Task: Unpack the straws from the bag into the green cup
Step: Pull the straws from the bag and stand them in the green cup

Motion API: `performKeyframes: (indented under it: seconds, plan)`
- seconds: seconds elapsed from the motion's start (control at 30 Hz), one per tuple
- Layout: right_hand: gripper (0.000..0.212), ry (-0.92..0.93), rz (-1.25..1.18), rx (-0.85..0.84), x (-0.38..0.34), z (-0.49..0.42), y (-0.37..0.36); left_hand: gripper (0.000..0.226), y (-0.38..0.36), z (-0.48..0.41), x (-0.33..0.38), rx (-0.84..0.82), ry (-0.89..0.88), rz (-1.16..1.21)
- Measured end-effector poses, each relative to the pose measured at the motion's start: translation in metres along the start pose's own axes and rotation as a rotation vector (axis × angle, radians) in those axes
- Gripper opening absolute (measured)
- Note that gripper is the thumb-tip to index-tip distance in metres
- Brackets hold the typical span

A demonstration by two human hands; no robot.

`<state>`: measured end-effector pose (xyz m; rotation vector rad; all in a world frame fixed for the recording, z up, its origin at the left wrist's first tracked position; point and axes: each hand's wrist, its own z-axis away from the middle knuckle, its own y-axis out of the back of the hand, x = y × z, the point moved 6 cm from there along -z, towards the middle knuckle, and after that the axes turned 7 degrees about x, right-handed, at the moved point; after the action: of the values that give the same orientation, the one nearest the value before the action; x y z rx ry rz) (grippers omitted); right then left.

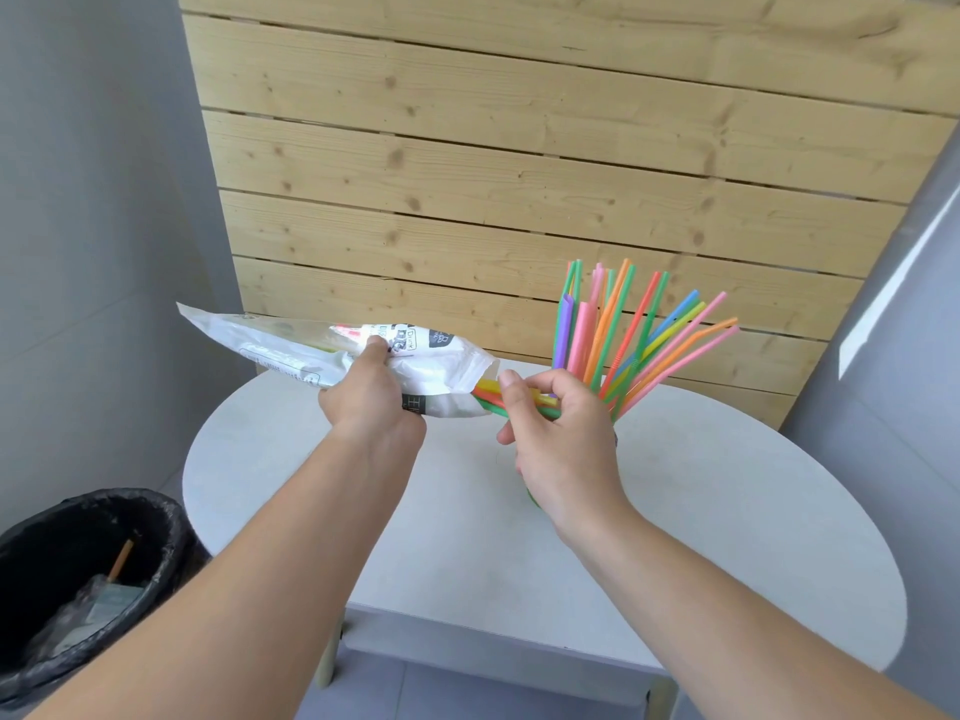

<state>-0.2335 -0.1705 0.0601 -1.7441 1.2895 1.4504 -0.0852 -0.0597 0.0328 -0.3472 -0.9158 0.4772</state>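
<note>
Left hand (371,394) grips the bag (332,356), held above the table's (727,511) far left edge. Right hand (558,439) fingers pinch straws (491,394) protruding from the bag's mouth. The green cup (532,498), mostly hidden behind that hand, holds upright straws near the far edge.

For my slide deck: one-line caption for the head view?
Left hand holds the bag; right hand pulls straws from its mouth.

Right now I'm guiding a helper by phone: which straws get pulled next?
Over the round white table, find the plastic bag. At its open mouth, a short bunch of straws lies sideways, unlike the upright fan of straws beside it.
</note>
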Motion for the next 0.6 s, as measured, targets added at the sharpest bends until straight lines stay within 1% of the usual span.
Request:
performKeyframes:
  seconds: [0.1,0.2,0.33,0.47,0.6]
  plan:
    - [0.022,-0.010,-0.052,0.010,-0.003,-0.006,0.003,0.047,0.000,-0.001,0.001,-0.005,0.006,0.019]
    - [0.019,-0.073,-0.137,0.048,-0.005,-0.018,0.018,0.045,0.000,-0.005,0.007,-0.009,0.008,0.030]
    - [0.017,-0.155,-0.236,-0.004,-0.010,-0.032,0.041,0.045,0.003,-0.011,0.015,-0.005,0.012,0.052]
    - [0.016,-0.157,-0.219,-0.067,-0.017,-0.044,0.063,0.045,0.006,-0.013,0.021,0.005,0.002,0.062]
    - [0.017,-0.080,-0.128,-0.108,-0.032,-0.060,0.090,0.047,0.008,-0.015,0.022,0.012,-0.011,0.062]
